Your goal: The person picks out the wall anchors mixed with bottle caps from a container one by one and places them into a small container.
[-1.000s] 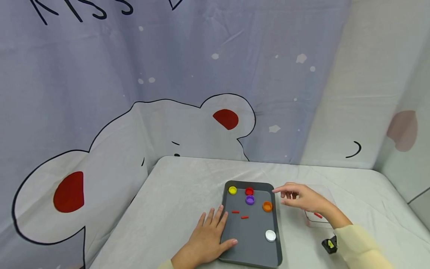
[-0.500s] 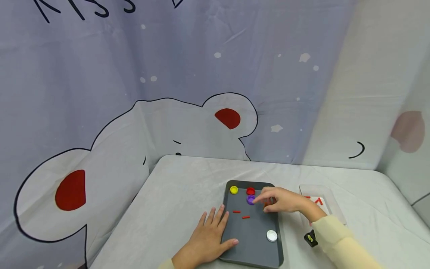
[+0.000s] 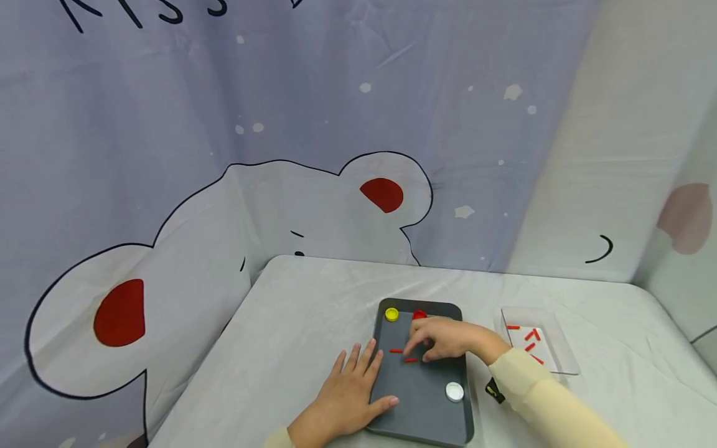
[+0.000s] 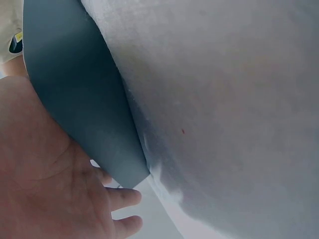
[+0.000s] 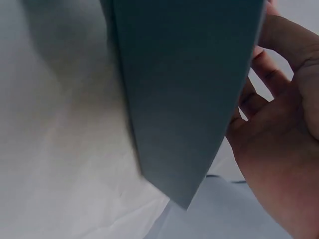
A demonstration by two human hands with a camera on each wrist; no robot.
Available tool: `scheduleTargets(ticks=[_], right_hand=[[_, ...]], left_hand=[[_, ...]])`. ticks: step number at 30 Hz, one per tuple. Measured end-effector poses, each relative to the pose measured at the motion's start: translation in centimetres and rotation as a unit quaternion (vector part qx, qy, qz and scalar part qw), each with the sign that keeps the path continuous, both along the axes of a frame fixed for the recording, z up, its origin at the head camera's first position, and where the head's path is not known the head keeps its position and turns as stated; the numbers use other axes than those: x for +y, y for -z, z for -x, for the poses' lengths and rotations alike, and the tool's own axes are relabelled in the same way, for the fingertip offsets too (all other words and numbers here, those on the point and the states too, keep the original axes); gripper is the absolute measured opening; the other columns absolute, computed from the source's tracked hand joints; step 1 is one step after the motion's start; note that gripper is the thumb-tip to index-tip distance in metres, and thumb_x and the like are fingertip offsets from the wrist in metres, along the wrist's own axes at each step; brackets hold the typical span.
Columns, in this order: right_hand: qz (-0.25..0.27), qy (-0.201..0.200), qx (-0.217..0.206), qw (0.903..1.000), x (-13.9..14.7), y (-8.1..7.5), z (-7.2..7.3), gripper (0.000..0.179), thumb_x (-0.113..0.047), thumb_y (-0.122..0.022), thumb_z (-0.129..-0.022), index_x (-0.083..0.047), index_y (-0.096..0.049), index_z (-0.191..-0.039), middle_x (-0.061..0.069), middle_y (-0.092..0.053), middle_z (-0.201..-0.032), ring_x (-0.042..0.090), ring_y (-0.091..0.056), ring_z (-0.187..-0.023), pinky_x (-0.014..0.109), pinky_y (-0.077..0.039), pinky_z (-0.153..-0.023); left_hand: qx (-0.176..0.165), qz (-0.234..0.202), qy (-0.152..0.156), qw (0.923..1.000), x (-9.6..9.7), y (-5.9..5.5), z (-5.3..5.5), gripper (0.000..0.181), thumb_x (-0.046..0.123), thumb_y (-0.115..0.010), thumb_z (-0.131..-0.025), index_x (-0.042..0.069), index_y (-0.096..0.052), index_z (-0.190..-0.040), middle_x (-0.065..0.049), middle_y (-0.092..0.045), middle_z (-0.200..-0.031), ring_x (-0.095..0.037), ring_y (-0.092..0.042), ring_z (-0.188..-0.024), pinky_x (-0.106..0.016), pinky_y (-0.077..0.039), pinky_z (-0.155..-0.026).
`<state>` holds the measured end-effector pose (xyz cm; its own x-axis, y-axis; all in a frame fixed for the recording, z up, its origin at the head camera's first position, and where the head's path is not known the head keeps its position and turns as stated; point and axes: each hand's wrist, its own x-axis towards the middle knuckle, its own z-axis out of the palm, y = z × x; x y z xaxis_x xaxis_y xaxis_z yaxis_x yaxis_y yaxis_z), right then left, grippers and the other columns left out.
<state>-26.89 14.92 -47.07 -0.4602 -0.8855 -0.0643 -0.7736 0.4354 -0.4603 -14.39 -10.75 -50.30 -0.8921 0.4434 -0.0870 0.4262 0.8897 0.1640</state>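
My left hand (image 3: 344,398) lies with fingers spread at the left side of a dark grey tray (image 3: 414,410), its thumb over the rim. My right hand (image 3: 445,338) is above the middle of the tray, index finger and thumb apart. Its index fingertip is right at two short red sticks (image 3: 411,360) lying on the tray. Nothing shows held between the fingers. A yellow round cap (image 3: 391,314) and a red cap (image 3: 419,314) sit at the tray's far end. A white cap (image 3: 454,391) lies near the right rim. My right hand hides the purple and orange caps.
A clear plastic box (image 3: 566,354) with several red sticks stands right of the tray. A small black item (image 3: 495,391) lies by my right sleeve. White cloth (image 3: 313,298) covers the table, and a printed curtain (image 3: 313,93) hangs behind.
My right hand has moved left and down from the tray's right edge to the red sticks, covering the purple and orange caps and uncovering the clear box. My left hand stays put.
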Motion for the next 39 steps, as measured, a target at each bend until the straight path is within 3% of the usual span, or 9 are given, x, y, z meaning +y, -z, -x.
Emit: scheduleTargets(ticks=[8,17,27,39], right_hand=[[-0.047,-0.008,0.01,0.9988,-1.7,0.6,0.5,0.04,-0.003,-0.082,-0.081,-0.031,-0.08,-0.11,-0.015,-0.055,-0.102,0.006,-0.05,-0.086,0.021,-0.045,-0.079],[-0.077,-0.017,0.052,0.9956,-2.1,0.7,0.7,0.043,0.0,-0.082,-0.079,-0.034,-0.08,-0.107,-0.014,-0.054,-0.103,0.002,-0.047,-0.091,0.023,-0.046,-0.085],[-0.069,-0.024,0.066,0.9952,-2.0,1.1,0.9,0.043,-0.002,-0.082,-0.08,-0.035,-0.079,-0.107,-0.015,-0.054,-0.104,0.002,-0.049,-0.096,0.025,-0.047,-0.089],[-0.06,-0.017,0.059,0.9963,-1.9,1.5,0.9,0.039,-0.003,-0.081,-0.08,-0.034,-0.079,-0.104,-0.016,-0.053,-0.099,0.002,-0.048,-0.091,0.023,-0.046,-0.086]], left_hand=[[0.0,0.0,0.004,1.0,-0.1,0.2,0.2,0.093,0.078,-0.032,-0.094,0.013,-0.032,-0.16,-0.008,-0.016,-0.17,-0.038,-0.021,-0.153,-0.062,-0.021,-0.119],[-0.011,0.0,0.006,0.9999,-0.1,-0.1,0.1,0.091,0.077,-0.032,-0.095,0.014,-0.029,-0.161,-0.008,-0.013,-0.17,-0.038,-0.019,-0.154,-0.062,-0.019,-0.119],[-0.009,-0.001,0.005,0.9999,-0.2,0.1,0.3,0.09,0.077,-0.031,-0.096,0.015,-0.029,-0.161,-0.007,-0.013,-0.17,-0.036,-0.019,-0.154,-0.06,-0.019,-0.12],[0.001,0.002,0.004,1.0,-0.2,0.2,0.2,0.089,0.076,-0.034,-0.096,0.014,-0.031,-0.161,-0.007,-0.014,-0.17,-0.036,-0.021,-0.153,-0.06,-0.02,-0.12]])
